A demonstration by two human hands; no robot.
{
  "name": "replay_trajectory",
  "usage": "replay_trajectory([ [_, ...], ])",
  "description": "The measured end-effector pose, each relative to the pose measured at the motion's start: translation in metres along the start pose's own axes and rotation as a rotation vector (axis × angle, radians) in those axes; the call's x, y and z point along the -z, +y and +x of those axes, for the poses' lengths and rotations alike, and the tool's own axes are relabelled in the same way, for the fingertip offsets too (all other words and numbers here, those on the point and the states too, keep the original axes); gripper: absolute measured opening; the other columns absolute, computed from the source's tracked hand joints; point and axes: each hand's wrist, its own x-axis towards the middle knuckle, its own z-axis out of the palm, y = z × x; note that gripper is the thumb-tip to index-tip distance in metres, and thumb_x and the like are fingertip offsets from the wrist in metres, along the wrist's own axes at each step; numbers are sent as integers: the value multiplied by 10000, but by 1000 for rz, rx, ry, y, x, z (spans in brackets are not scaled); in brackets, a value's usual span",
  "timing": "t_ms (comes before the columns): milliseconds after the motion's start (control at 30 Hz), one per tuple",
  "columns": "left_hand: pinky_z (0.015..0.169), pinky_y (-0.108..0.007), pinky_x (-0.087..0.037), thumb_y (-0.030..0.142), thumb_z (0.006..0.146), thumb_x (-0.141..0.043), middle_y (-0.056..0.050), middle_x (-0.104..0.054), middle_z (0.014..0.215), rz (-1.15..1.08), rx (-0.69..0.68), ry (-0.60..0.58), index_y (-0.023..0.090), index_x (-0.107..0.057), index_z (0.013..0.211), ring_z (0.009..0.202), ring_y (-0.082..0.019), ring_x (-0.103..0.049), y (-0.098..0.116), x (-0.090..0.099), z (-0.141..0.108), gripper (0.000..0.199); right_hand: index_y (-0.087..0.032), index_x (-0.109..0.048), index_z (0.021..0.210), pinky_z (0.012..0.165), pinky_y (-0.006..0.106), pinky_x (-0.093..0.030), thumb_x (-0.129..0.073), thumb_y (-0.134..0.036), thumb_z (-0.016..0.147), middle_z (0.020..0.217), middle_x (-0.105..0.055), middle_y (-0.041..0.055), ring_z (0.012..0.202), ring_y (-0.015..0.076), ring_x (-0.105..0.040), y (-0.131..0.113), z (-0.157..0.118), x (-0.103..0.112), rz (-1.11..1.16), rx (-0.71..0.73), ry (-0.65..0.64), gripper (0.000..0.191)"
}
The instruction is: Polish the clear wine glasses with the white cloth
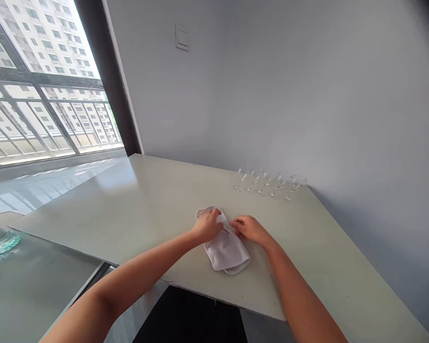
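A folded white cloth [228, 253] with a stitched edge lies on the pale tabletop [153, 200], near its front edge. On the cloth's upper left part rests my left hand [207, 226], its fingers bent and gripping the fabric. My right hand [249, 229] meets the cloth's right edge, with curled fingers pinching it; the fingertips are partly hidden. Beyond both hands, a row of several small clear stemmed glasses [266, 179] stands upright near the wall, apart from the cloth.
Grey walls [293, 95] border the table at the back and right, with a light switch [182, 37] on the back one. To the left are a large window [50, 81] and a greenish clear bottle [2, 240] on a lower surface.
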Motion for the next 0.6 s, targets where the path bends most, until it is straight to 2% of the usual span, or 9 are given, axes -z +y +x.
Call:
replay_trajectory([
  [67,874,-361,-384,295,750,-504,-112,-596,1018,140,-96,-94,138,-513,1091,974,-243,-535,7,-9,-11,376,-162,-589,738,421,198,-367,-470,-499,762,626,-613,16,466,103,-532,4,5,6,50,-12,150,359],
  [133,900,-362,-374,381,783,-466,-117,-601,1023,198,-180,-138,128,-483,1145,1037,-254,-506,15,-18,-19,442,-164,-576,746,412,193,-370,-472,-465,758,654,-620,22,471,103,-543,8,10,10,127,-22,244,319],
  [200,927,-399,-355,477,790,-430,-129,-586,1065,235,-213,-152,128,-460,1181,1084,-276,-472,22,-25,-20,525,-164,-573,739,412,194,-375,-485,-450,744,665,-623,28,476,106,-547,12,12,11,179,-32,269,299],
  [267,978,-470,-282,544,772,-417,-166,-519,1177,286,-210,-154,112,-430,1218,1166,-319,-396,22,-33,-13,622,-166,-574,721,414,200,-373,-493,-452,732,669,-627,32,482,113,-550,15,13,10,176,-41,266,298],
  [333,1021,-505,-188,578,769,-386,-206,-385,1315,322,-209,-166,83,-380,1263,1259,-341,-269,14,-38,2,699,-168,-579,711,420,210,-375,-495,-462,723,668,-630,37,490,124,-553,18,14,9,146,-55,263,306],
  [433,1057,-475,-104,579,793,-316,-205,-225,1413,351,-236,-190,53,-286,1325,1322,-306,-135,-11,-37,37,748,-171,-589,724,440,225,-387,-490,-476,711,684,-638,46,512,139,-562,22,16,8,122,-80,266,321],
  [533,1070,-442,-77,580,800,-286,-174,-201,1433,387,-281,-223,55,-211,1362,1332,-262,-124,-40,-27,77,772,-178,-592,731,452,231,-393,-483,-488,704,692,-642,46,523,144,-566,26,20,7,94,-118,248,330],
  [600,1076,-419,-69,583,809,-267,-132,-193,1446,430,-256,-236,90,-195,1373,1336,-227,-123,-60,-15,103,753,-185,-587,701,460,231,-392,-474,-496,708,689,-640,40,522,140,-565,30,23,6,49,-144,227,330],
])
